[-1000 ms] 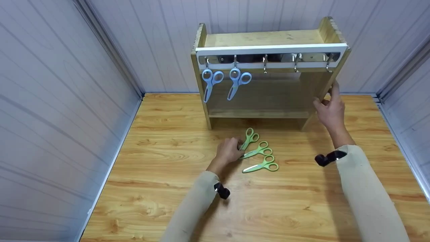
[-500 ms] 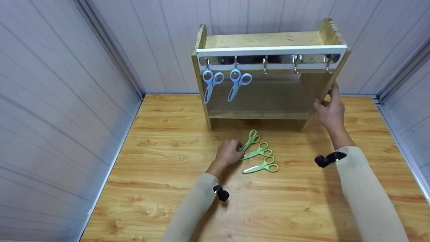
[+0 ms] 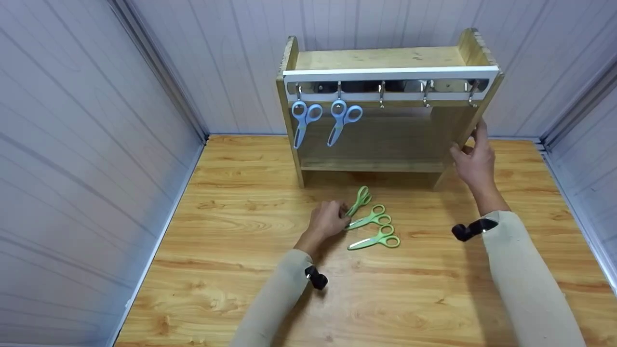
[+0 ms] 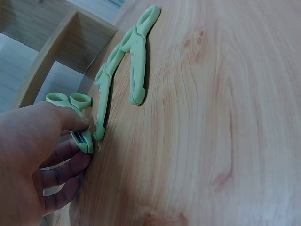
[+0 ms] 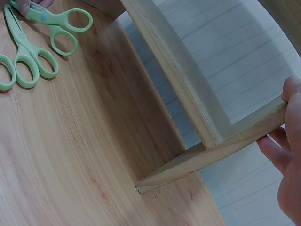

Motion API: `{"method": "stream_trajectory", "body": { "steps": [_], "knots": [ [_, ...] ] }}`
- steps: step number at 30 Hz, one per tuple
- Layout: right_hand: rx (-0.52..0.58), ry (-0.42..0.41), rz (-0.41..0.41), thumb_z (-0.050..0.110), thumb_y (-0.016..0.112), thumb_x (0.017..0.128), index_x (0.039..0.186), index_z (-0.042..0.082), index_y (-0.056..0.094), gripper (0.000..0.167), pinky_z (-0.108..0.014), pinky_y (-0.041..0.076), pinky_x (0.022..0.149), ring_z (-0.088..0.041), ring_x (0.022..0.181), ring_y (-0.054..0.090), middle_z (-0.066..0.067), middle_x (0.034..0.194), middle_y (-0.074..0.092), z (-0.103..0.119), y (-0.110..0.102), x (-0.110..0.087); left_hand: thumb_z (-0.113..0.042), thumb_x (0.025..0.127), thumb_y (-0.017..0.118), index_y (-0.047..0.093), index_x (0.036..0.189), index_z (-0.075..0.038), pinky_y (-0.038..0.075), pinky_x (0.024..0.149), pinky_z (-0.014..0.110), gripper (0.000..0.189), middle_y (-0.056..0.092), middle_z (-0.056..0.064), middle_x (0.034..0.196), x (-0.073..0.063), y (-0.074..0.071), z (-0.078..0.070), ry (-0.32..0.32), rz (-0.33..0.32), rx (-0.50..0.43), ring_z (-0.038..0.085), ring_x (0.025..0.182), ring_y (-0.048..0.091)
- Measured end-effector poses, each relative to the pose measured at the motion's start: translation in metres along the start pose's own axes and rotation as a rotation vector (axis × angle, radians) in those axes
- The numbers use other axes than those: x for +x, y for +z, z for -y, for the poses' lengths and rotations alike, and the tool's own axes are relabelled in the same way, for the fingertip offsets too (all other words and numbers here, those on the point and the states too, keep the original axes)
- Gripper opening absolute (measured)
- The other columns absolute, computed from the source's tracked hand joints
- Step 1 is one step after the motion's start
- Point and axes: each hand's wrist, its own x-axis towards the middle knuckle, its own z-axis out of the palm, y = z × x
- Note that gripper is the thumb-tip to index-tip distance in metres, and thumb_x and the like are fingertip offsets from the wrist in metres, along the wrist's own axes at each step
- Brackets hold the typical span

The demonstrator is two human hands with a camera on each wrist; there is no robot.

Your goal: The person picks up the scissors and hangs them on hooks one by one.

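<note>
My left hand (image 3: pixel 325 220) pinches a pair of green scissors (image 3: pixel 360 199) by the blade end, thumb over the blades. Its handle loops point toward the wooden rack (image 3: pixel 371 166) and, in the left wrist view, the scissors (image 4: pixel 85 142) stand tilted beside the others. Two more green scissors, a middle pair (image 3: pixel 371 219) and a front pair (image 3: pixel 378 240), lie just right of the hand on the wood surface. My right hand (image 3: pixel 475 159) grips the rack's right side panel (image 5: pixel 188 165), thumb at the front edge. Two blue scissors (image 3: pixel 301 123) (image 3: pixel 339 121) hang from the rack's left hooks.
A white rail (image 3: pixel 385 74) across the rack's front carries several metal hooks; the middle hook (image 3: pixel 382 94) and those right of it bear nothing. Panelled walls (image 3: pixel 96 168) enclose the wood-grain surface (image 3: pixel 231 202) at left, back and right.
The pinched green scissors have shifted slightly right and tipped on edge, so their loops look narrower. My right hand keeps its grip on the rack.
</note>
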Motion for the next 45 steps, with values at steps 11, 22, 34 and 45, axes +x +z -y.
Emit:
{"method": "stream_trajectory", "body": {
  "steps": [11, 22, 34, 45],
  "knots": [
    [-0.017, -0.006, -0.003, 0.015, 0.062, 0.107, 0.181, 0.029, 0.019, 0.086, -0.024, 0.06, 0.102, -0.055, 0.14, 0.067, -0.022, 0.174, 0.049, -0.001, 0.0, 0.001, -0.016, 0.096, 0.079, 0.083, 0.115, -0.011, 0.054, 0.074, 0.032, 0.02, 0.081, -0.001, 0.091, -0.027, -0.042, -0.039, -0.031, 0.031, -0.068, 0.011, 0.081, 0.068],
    [-0.013, 0.024, 0.014, 0.015, 0.06, 0.109, 0.181, 0.031, 0.015, 0.087, -0.063, 0.054, 0.117, -0.056, 0.144, 0.064, -0.023, 0.177, 0.043, -0.002, -0.002, 0.002, -0.017, 0.098, 0.078, 0.083, 0.116, -0.013, 0.052, 0.075, 0.031, 0.019, 0.083, 0.0, 0.094, -0.031, -0.048, -0.045, -0.034, 0.031, -0.069, 0.01, 0.084, 0.067],
    [0.011, -0.017, -0.015, 0.009, 0.061, 0.106, 0.182, 0.024, 0.018, 0.088, 0.0, 0.045, 0.079, -0.061, 0.136, 0.067, -0.025, 0.174, 0.048, -0.003, 0.0, 0.001, -0.021, 0.098, 0.076, 0.082, 0.112, -0.013, 0.06, 0.081, 0.037, 0.018, 0.084, -0.003, 0.095, -0.028, -0.042, -0.035, 0.004, 0.003, -0.062, 0.013, 0.09, 0.076],
    [-0.013, 0.005, 0.008, 0.015, 0.059, 0.107, 0.181, 0.03, 0.016, 0.088, -0.027, 0.061, 0.102, -0.055, 0.141, 0.066, -0.022, 0.177, 0.045, -0.002, -0.002, 0.0, -0.017, 0.099, 0.075, 0.081, 0.118, -0.011, 0.064, 0.087, 0.038, 0.021, 0.086, 0.0, 0.096, -0.032, -0.055, -0.045, -0.016, 0.015, -0.056, 0.016, 0.086, 0.081]
  ]
}}
